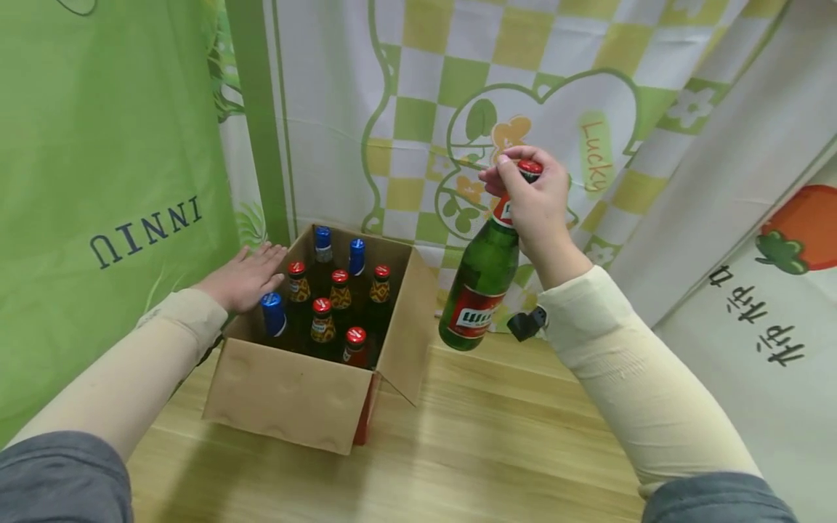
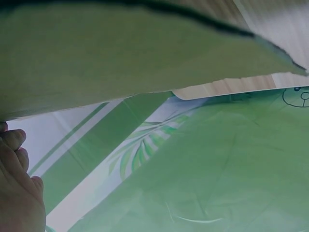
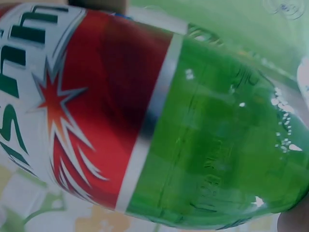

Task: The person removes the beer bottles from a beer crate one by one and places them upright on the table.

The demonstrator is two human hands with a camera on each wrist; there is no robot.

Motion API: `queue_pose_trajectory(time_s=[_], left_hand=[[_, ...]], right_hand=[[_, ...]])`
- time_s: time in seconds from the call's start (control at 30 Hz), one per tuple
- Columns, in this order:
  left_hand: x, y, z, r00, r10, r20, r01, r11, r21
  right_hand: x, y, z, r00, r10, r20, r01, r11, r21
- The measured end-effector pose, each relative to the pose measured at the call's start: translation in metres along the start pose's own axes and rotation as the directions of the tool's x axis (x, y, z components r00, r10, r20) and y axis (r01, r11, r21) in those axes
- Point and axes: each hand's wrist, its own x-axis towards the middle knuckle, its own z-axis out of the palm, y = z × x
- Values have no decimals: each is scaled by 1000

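Note:
My right hand (image 1: pixel 541 207) grips a green glass bottle (image 1: pixel 485 272) by its neck, just under the red cap. The bottle hangs tilted to the right of a cardboard box (image 1: pixel 288 388), its red-and-white label showing. In the right wrist view the label (image 3: pixel 120 92) and green glass (image 3: pixel 217 140) fill most of the picture. My left hand (image 1: pixel 243 277) rests with its fingers extended on the box's left edge. Inside the box stand several bottles, some with red caps (image 1: pixel 339 277), others with blue foil tops (image 1: pixel 275 312). Their lower parts are hidden by the walls.
The box's right flap (image 1: pixel 412 327) folds outward over the wooden surface (image 1: pixel 497 436). Behind hangs a checked curtain (image 1: pixel 418 73); a green cloth (image 1: pixel 111 145) closes off the left side. A white cloth with a persimmon print (image 1: pixel 807 229) hangs at the right.

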Motion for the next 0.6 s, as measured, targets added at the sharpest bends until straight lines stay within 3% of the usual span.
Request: queue_pose_trajectory(time_s=[0.23, 0.37, 0.6], left_hand=[[-2, 1, -6, 1000, -3, 13, 3, 1000, 9], [-3, 7, -12, 999, -15, 36, 14, 1000, 24], [-2, 7, -8, 999, -3, 32, 3, 1000, -5]], right_hand=[[6, 46, -28, 991, 123, -58, -132, 977, -167], [4, 80, -39, 987, 129, -94, -148, 961, -233], [-9, 138, -59, 976, 131, -174, -178, 939, -295]])
